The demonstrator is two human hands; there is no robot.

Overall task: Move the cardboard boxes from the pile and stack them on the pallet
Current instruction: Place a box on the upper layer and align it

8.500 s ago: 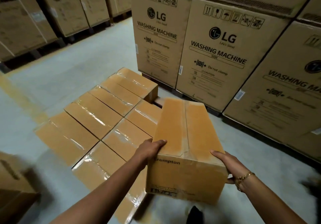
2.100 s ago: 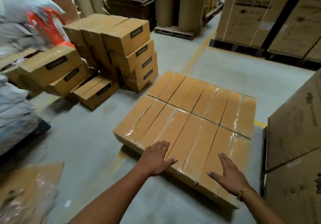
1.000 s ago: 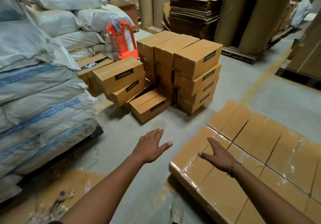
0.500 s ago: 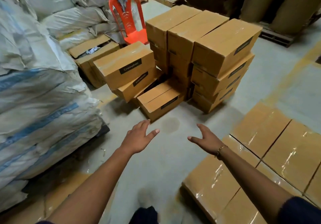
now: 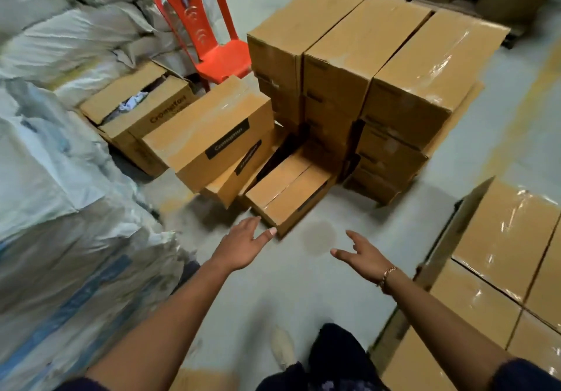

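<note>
Currently nothing is held: both hands are empty, with fingers spread and relaxed. The left hand (image 5: 246, 243) is stretched forward, palm down, its fingertips close to the near corner of a low Crompton box (image 5: 291, 190). Whether the cardboard is touched cannot be told. The right hand (image 5: 361, 254), with a gold bracelet (image 5: 387, 275) worn at the wrist, is held out well apart from the left, palm turned inward, above a round damp-looking stain (image 5: 318, 236) on the concrete floor (image 5: 273, 293). The hands are probably set this wide so that the box can be taken by its two sides.

That box lies flat on the floor at the front of the pile, nearest the person, which likely makes it the easiest pick. Just behind it, two tilted boxes (image 5: 209, 132) are slumped one on the other, the upper one marked with a black Crompton label. Behind these a tall stack (image 5: 379, 57) is built in three columns set side by side, several boxes high, with taped tops.

To the left an open carton (image 5: 136, 102), a red plastic chair (image 5: 209, 41) and white woven sacks (image 5: 60, 148) are seen. To the right a layer of taped boxes (image 5: 501, 239) is laid edge to edge. The pallet itself is hidden beneath, and the tight packing seemingly gives a level base for another layer.
</note>
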